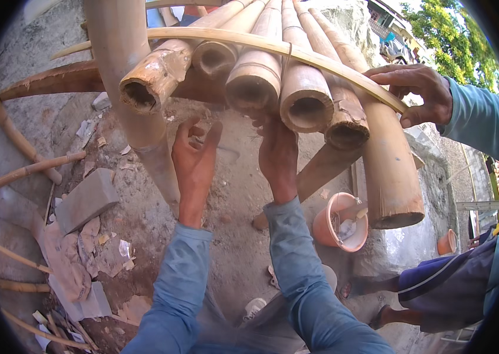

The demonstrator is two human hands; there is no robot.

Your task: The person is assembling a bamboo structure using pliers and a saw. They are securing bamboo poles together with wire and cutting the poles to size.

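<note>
Several thick bamboo poles (253, 79) lie side by side, their hollow cut ends facing me. Across their tops runs a pale split bamboo strip (249, 40); a thin dark tie (288, 52) loops round it near the middle. My left hand (195, 165) is below the pole ends, beside an upright bamboo post (120, 71), its thumb apart from the half-curled fingers. A faint thin curved line, perhaps wire, shows near it. My right hand (279, 156) reaches up under the middle poles, which hide most of its fingers. A co-worker's hand (417, 91) grips the strip's right end.
An orange bucket (323, 227) with a tool in it stands on the ground to the right. Grey blocks (87, 200) and rubble lie on the left, with thin bent bamboo pieces (25, 177). At the lower right is a person's leg in dark shorts (438, 286).
</note>
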